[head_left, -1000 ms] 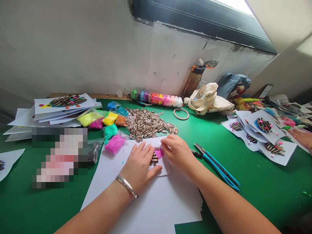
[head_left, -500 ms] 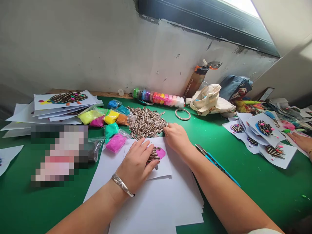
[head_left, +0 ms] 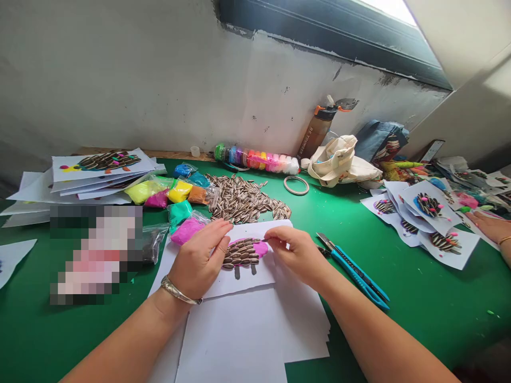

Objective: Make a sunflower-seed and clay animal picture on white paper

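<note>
My left hand (head_left: pixel 199 260) lies on a white sheet (head_left: pixel 243 286), fingers stretched out, the fingertips by its upper left edge. Beside it on this sheet is an animal shape with rows of striped sunflower seeds (head_left: pixel 241 251) pressed over pink clay (head_left: pixel 261 248) and two short grey legs beneath. My right hand (head_left: pixel 295 252) pinches a small dark seed at the pink end of the shape; the fingers mostly hide it. Just behind the sheet spreads a heap of loose sunflower seeds (head_left: pixel 241 199).
Bags of coloured clay (head_left: pixel 187 230) sit left of the seeds. On the right lie a blue utility knife (head_left: pixel 351 268), a tape ring (head_left: pixel 296 185) and finished pictures (head_left: pixel 433 205). Behind stand a bottle (head_left: pixel 315 133) and a cloth bag (head_left: pixel 339 159). Another person's hand (head_left: pixel 489 223) rests far right.
My right hand has come from the seed heap down to the pink end of the shape. My left hand has slid left, uncovering the rows of seeds. Some seeds have spread right from the heap.
</note>
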